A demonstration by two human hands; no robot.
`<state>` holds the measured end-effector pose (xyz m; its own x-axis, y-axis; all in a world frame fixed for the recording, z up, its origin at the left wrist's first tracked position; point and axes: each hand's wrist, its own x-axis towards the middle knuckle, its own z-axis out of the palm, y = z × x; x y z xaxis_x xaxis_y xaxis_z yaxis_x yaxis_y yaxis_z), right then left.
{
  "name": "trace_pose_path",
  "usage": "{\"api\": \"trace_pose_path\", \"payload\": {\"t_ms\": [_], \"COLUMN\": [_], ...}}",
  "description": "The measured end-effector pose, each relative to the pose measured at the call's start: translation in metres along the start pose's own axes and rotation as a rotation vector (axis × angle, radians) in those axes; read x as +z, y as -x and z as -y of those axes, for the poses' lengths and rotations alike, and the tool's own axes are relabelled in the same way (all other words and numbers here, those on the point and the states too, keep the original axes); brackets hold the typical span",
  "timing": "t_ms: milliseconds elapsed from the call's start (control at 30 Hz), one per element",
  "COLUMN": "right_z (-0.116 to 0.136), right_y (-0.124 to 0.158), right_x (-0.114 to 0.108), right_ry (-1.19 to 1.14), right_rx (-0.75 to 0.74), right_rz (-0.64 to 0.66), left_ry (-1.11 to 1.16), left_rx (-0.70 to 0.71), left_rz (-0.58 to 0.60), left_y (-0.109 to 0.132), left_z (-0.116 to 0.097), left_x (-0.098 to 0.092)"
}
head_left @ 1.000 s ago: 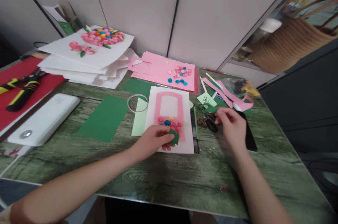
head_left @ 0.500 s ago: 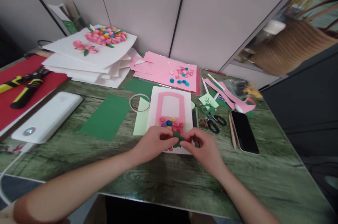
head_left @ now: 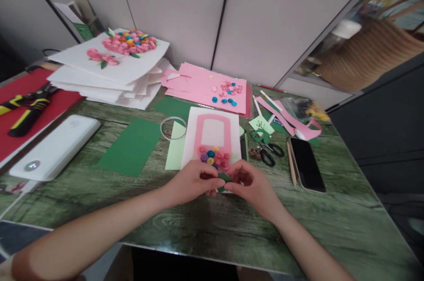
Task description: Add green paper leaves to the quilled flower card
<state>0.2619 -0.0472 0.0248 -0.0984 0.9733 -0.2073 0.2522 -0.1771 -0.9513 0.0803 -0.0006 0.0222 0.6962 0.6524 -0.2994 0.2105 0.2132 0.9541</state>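
Note:
Between my fingertips is a small green paper piece [head_left: 225,177], partly hidden by them. My left hand [head_left: 195,180] pinches its left side, and my right hand [head_left: 250,182] pinches its right side. Both hands hover over the near edge of a white card [head_left: 191,139]. On the card a pink paper frame with a handle shape [head_left: 199,128] is visible. Coiled paper flowers [head_left: 212,155] in pink, purple, yellow and blue cluster at the frame's lower part, just beyond my fingers.
Black-handled scissors [head_left: 267,157], a wooden stick [head_left: 291,164] and a phone [head_left: 307,164] lie to the right. Left are a green sheet [head_left: 132,148], a metal ring [head_left: 161,128] and a white power bank [head_left: 56,146]. Pink sheets [head_left: 192,82] with loose coils lie behind.
My hands have lowered slightly toward me with the green paper piece, uncovering more of the coiled flowers. The whole view has shifted a little.

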Motion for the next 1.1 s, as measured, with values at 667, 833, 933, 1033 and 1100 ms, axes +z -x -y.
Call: {"api": "trace_pose_path", "payload": {"t_ms": [667, 833, 933, 1033, 1100], "right_z": [-0.007, -0.019, -0.021, -0.022, -0.022], "right_y": [-0.004, -0.013, -0.015, -0.014, -0.014], "right_x": [-0.036, -0.061, -0.072, -0.08, -0.083], "right_ry": [0.266, 0.449, 0.482, 0.603, 0.637], "right_rx": [0.051, 0.103, 0.108, 0.1, 0.091], "right_rz": [0.142, -0.023, -0.075, -0.132, -0.17], "left_ry": [-0.143, -0.415, -0.577, -0.899, -0.922], "left_rx": [0.053, 0.018, -0.053, -0.054, -0.055], "left_rz": [-0.114, -0.123, -0.113, -0.272, -0.342], "left_y": [0.0, 0.007, 0.016, 0.025, 0.028], "left_z": [-0.019, -0.037, -0.035, -0.025, -0.017], "left_x": [-0.03, -0.074, -0.1, -0.118, -0.123]}}
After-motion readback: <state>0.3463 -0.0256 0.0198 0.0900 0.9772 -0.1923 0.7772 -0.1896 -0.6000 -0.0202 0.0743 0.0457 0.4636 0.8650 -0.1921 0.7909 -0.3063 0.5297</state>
